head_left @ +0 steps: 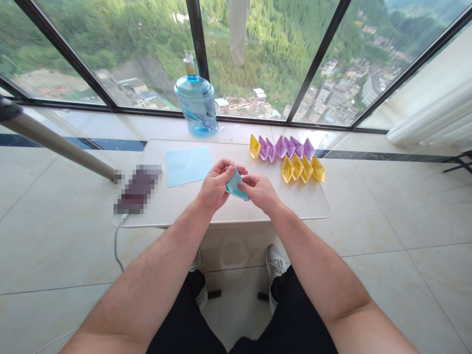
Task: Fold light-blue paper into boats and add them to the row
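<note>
Folded light-blue paper [233, 185], one piece, small, creased and pointed on top, pinched by left hand [217, 184] and right hand [261, 191] above the counter [180, 206], toward its front edge. Back-right corner: five yellow boats [287, 170], apparently six purple boats [280, 147], overlapping.

From my place, tall window panes [276, 54] in black frames [318, 59] ran from ten o'clock through to two, and daylight poured in through them. Beyond the glass I saw a green hillside [129, 24] from eleven to twelve and packed buildings [342, 93] at one, well below me (quite a high perch, by the look of it). A white curtain [442, 113] hung at two. Large pale floor tiles [405, 211] spread around me, glossy, crossed by a dark stripe [379, 156] near the window. A white table [309, 201] with rounded corners stood at twelve.
</note>
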{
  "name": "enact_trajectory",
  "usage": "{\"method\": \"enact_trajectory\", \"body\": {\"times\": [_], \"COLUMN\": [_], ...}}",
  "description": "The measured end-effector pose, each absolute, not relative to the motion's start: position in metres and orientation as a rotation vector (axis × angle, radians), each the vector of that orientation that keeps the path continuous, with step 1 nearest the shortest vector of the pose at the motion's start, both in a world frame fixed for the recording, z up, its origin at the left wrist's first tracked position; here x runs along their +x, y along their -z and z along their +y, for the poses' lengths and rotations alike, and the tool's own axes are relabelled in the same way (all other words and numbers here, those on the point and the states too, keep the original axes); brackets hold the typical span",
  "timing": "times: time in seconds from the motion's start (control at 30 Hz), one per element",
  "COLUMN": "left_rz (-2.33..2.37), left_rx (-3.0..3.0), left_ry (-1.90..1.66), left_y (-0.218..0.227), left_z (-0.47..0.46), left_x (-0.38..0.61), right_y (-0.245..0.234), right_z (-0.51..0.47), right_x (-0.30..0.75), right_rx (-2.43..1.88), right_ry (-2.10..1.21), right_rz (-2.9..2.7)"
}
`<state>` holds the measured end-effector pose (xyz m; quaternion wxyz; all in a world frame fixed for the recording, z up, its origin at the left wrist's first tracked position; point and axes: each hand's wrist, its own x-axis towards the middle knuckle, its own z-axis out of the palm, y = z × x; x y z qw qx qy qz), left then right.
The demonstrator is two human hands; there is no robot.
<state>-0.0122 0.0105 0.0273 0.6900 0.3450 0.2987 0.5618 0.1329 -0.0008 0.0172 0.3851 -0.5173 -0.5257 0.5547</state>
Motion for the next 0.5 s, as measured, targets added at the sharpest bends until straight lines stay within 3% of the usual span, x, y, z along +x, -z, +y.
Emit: {"method": "enact_trajectory", "body": {"times": [0.2,0.5], "left_rz": [0.616,0.757], "left_rx": [0.739,0.695], "left_ry": [-1.183,-1.252], "left_y": [-0.027,-0.022], "left_z": [0.005,0.007], "left_x": [-0.008,0.002], "right_y": [-0.018,-0.012], "right_z": [-0.002,-0.005], "right_x": [0.133,0.125], "right_rx": [-1.279,-1.394], "right_ry": [-1.505,-1.188], "right_rz": [-1.343,-1.490]}}
